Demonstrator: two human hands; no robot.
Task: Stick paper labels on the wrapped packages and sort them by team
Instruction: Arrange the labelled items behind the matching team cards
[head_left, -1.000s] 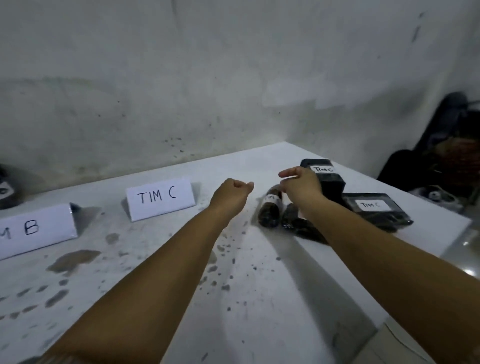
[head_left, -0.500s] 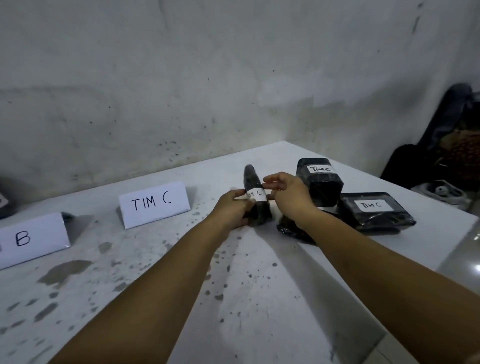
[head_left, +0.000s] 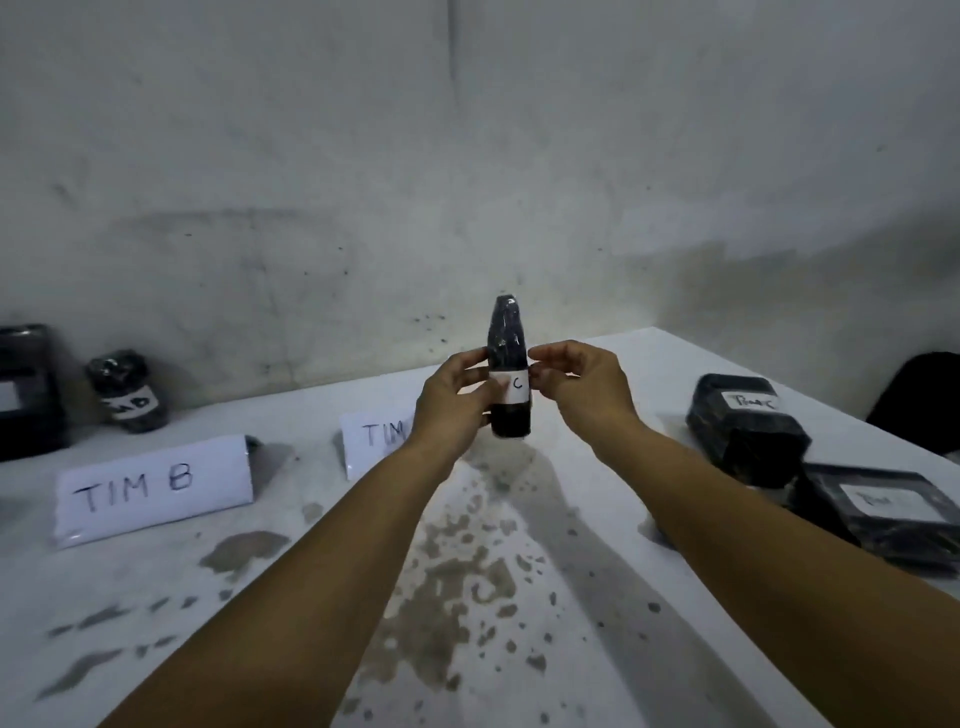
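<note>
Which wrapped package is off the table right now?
The bottle-shaped package with the C label, held upright between left hand and right hand; the others rest on the table.

A folded card (head_left: 153, 488) reads "TIM B", a second card (head_left: 376, 441) shows "TIM", and the upright package's label (head_left: 511, 387) shows "C".

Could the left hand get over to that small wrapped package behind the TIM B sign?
Probably yes, once freed. The left hand now holds the bottle-shaped package, and only the low TIM B sign stands before the small wrapped package.
</note>
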